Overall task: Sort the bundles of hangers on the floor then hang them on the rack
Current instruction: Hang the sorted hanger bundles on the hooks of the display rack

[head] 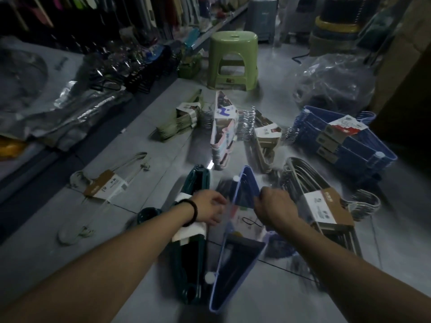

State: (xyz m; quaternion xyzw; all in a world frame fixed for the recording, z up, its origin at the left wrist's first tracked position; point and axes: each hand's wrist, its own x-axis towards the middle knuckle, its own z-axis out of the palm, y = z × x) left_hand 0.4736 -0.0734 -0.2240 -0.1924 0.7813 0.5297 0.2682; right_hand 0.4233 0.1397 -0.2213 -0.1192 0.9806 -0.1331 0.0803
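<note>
- We look down at a grey tiled floor [151, 145] in a dim shop aisle, with bundles of hangers spread across it.
- Our right hand [272, 206] has its grip clamped on the pale blue bundle [235, 259]. The fingers curl over its right edge, and the bundle stands tilted on the floor between our forearms.
- Our left hand [210, 207] is at the same bundle's left edge. Blur hides the fingers, so we cannot tell whether that grip is closed on it. A dark bracelet [191, 212] sits on that wrist.
- Just to the left, the dark green bundle [194, 183] lies on the floor under our left wrist, with a white paper band around it.
- Beside our right hand lies the grey bundle [326, 206], which carries a brown and white card.
- Farther off, in a loose row, we see the olive bundle [182, 122], the pink and white bundle [221, 141] standing on edge, the beige bundle [263, 141] and the stack of dark blue bundles [345, 141].
- Well apart on the left lies the clear bundle [105, 185] with a brown card.
- Behind the row stands a green stool [233, 61], and to its right is a crumpled clear plastic bag [331, 78].
- Along the left runs a low shelf [30, 169] laden with packaged wares.
- A grey bin [262, 17] stands at the aisle's far end.
</note>
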